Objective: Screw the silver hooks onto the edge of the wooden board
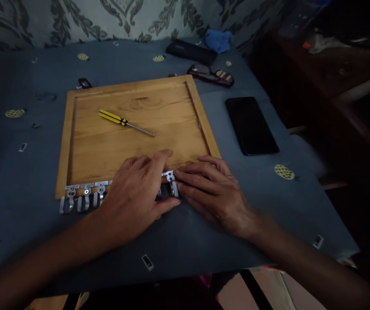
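Observation:
A wooden board with a raised frame (136, 150) lies on the blue cloth. Along its near edge runs a metal hook rail (87, 190) with several silver hooks hanging toward me. My left hand (136, 193) covers the middle of the rail, its thumb and fingers curved round the rail just left of the rightmost hook. My right hand (214, 191) rests at the board's near right corner, fingers together, fingertips against the rail's right end. On the board lies a yellow and black screwdriver (123, 122), its tip pointing right.
Right of the board lies a black phone (252, 125). Behind it are eyeglasses (211, 76), a dark case (190, 52) and a blue cloth piece (219, 41). A small black object (84, 83) sits behind the board, small screws (35, 125) at left. The table's near edge (159, 280) is close.

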`<state>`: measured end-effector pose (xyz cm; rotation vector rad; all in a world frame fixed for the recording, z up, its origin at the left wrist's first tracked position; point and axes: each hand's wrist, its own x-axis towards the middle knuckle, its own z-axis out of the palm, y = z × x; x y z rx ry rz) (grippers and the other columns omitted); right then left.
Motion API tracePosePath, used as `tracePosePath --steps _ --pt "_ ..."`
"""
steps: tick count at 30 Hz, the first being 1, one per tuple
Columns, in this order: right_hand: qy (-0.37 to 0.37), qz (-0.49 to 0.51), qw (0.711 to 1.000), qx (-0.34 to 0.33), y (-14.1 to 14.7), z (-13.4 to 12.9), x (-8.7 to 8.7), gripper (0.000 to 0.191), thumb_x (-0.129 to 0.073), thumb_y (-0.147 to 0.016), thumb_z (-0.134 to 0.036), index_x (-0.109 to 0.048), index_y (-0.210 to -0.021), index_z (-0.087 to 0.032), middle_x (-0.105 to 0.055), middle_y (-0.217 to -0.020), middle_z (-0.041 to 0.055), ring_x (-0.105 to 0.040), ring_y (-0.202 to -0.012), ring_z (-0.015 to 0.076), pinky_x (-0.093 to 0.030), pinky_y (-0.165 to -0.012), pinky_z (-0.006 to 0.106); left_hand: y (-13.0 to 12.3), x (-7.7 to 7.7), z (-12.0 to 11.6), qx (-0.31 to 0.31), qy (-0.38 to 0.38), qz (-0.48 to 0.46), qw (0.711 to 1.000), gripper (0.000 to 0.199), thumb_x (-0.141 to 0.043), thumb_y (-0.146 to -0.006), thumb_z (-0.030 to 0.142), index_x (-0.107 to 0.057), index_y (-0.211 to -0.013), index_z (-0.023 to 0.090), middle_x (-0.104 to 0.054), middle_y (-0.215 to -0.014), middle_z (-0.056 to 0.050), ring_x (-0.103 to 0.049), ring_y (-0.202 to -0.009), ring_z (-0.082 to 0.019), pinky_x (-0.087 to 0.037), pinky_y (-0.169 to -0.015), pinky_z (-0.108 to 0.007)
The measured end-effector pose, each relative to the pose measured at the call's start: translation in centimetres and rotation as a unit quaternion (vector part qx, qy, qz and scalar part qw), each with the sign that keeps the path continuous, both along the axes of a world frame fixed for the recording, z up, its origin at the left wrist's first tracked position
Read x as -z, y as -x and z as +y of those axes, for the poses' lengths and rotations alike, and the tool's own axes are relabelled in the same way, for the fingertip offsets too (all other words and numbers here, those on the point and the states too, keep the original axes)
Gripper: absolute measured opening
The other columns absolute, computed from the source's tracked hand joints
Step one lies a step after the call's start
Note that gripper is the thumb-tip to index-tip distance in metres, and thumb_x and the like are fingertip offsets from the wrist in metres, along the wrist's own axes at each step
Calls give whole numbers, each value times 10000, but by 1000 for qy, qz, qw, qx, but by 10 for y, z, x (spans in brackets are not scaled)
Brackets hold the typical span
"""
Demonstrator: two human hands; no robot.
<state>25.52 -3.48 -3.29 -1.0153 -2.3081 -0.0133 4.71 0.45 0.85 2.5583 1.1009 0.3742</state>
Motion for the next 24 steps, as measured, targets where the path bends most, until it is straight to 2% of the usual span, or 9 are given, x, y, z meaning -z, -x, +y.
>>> tracePosePath --steps 8,14,18,24 --pt "-10 5 1000 2 2 1 0 118 -663 -910 -187 -682 -1027 -187 -768 -1081 16 -672 -1037 184 -483 -1010 463 -1 0 -2 -9 12 -4 1000 619 -770 -785 292 -408 -1276 192 -680 -1130 -106 -630 -1052 -313 -501 -891 -479" --pt "21 3 1000 10 0 -1 -8 183 -617 -921 -144 -674 -1092 -173 -764 -1109 60 -700 -1050 206 -530 -970 453 -3 0 -1 -10 10 -5 1000 628 -803 -747 284 -424 -1235 173 -673 -1106 -116 -613 -1035 -319 -493 -895 -492" --pt "15 7 1000 11 -1 0 -10 160 -635 -908 -146 -678 -1061 -161 -771 -1080 66 -713 -1028 224 -546 -935 440 -4 1 0 -8 6 -5 1000 615 -810 -740 281 -425 -1208 179 -680 -1074 -102 -617 -997 -300 -499 -880 -481" --pt "24 17 1000 5 0 0 -8 150 -610 -925 -152 -680 -1055 -179 -771 -1085 52 -709 -1047 209 -542 -973 431 -4 0 2 -3 -1 -4 1000 579 -804 -738 264 -427 -1171 187 -697 -1031 -85 -631 -972 -290 -507 -861 -476"
